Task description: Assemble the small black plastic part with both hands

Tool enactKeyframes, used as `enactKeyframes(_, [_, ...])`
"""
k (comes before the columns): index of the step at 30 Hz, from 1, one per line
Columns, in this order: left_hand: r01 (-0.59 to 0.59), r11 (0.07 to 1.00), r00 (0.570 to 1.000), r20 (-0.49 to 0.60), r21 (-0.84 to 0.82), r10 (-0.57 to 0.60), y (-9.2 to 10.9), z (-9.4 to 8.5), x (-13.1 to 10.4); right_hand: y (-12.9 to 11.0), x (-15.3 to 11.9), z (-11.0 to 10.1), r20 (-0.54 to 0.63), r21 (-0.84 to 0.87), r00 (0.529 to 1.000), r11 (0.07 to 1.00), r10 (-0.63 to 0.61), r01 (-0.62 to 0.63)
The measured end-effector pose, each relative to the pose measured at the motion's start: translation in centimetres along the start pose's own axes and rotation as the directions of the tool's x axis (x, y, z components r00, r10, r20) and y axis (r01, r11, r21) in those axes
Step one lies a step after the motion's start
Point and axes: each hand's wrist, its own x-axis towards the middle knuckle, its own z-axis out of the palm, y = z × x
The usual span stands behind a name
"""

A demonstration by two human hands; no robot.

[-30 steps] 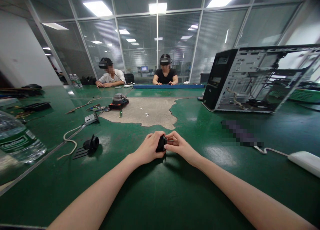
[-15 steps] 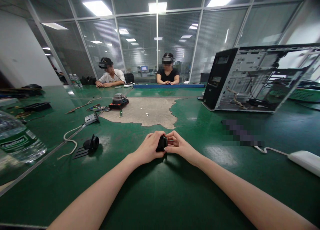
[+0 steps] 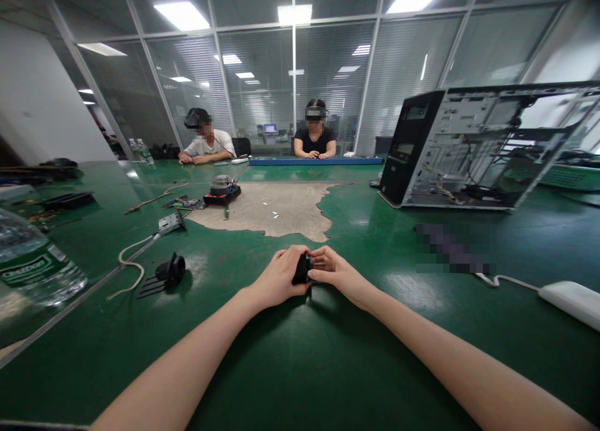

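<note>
Just above the green tabletop, my left hand (image 3: 283, 273) is wrapped round a small black part (image 3: 302, 270) with a dark, boxy body. My right hand (image 3: 334, 268) meets it from the right, its thumb and fingertips pinched on a greyish end of the part. Much of the part is hidden by the fingers, so its exact kind does not show. To the left of my hands lies another black piece (image 3: 171, 268), with a round mouth and several flat prongs.
A water bottle (image 3: 35, 262) stands at the left. Beyond it are a metal bracket with a cable (image 3: 169, 222) and a black-and-red device (image 3: 222, 190). An open computer case (image 3: 415, 150) stands at the right, near a white power strip (image 3: 572, 301). Two people sit across the table.
My right thumb has shifted slightly up along the end of the black part, and more of its grey end shows. My left hand stays in place.
</note>
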Motion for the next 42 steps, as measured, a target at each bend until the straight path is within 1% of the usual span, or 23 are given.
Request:
enactKeyframes(3, [-0.003, 1.0, 1.0, -0.001, -0.002, 0.003, -0.01, 0.01, -0.01, -0.29, -0.18, 0.09, 0.043, 0.052, 0.999, 0.999, -0.017, 0.015])
enactKeyframes(9, [-0.001, 1.0, 1.0, -0.007, -0.003, 0.001, -0.01, 0.0, 0.02, -0.17, -0.13, 0.26, -0.034, 0.017, 0.999, 1.0, -0.017, 0.018])
enactKeyframes(14, [0.005, 1.0, 1.0, -0.005, -0.011, -0.005, 0.02, -0.04, 0.02, 0.0, 0.07, 0.26, -0.049, -0.007, 0.999, 1.0, 0.019, -0.02])
enactKeyframes(17, [0.005, 1.0, 1.0, -0.001, -0.015, -0.005, 0.02, -0.08, -0.01, -0.2, -0.02, 0.17, -0.018, -0.003, 1.0, 1.0, 0.021, -0.021])
enactKeyframes(21, [-0.002, 1.0, 1.0, 0.0, -0.012, 0.002, -0.05, -0.07, -0.04, -0.38, -0.23, 0.07, 0.039, 0.036, 0.999, 0.999, -0.009, 0.007])
enactKeyframes(25, [-0.011, 1.0, 1.0, -0.01, -0.009, 0.011, -0.1, -0.01, -0.01, -0.28, -0.2, 0.2, -0.022, 0.004, 1.0, 1.0, -0.017, 0.017])
enactKeyframes(31, [-0.002, 1.0, 1.0, -0.004, -0.016, 0.002, -0.05, -0.06, -0.02, -0.08, 0.09, 0.28, -0.054, -0.026, 0.999, 1.0, 0.003, -0.005])
enactKeyframes(33, [0.002, 1.0, 1.0, -0.001, -0.016, -0.002, -0.05, -0.07, -0.03, -0.05, 0.09, 0.11, -0.028, -0.026, 1.0, 1.0, 0.008, -0.009])
enactKeyframes(36, [-0.003, 1.0, 1.0, 0.005, -0.013, 0.003, -0.08, -0.04, -0.04, 0.03, -0.02, -0.21, 0.053, 0.018, 0.998, 1.0, -0.015, 0.014])
enactKeyframes(38, [-0.006, 1.0, 1.0, 0.0, -0.009, 0.006, -0.1, -0.03, -0.04, 0.1, -0.09, -0.3, 0.072, 0.038, 0.997, 0.999, -0.035, 0.033])
enactKeyframes(42, [-0.015, 1.0, 1.0, -0.008, 0.004, 0.015, -0.06, -0.06, -0.03, 0.29, -0.01, -0.07, -0.003, 0.026, 1.0, 0.999, -0.023, 0.023])
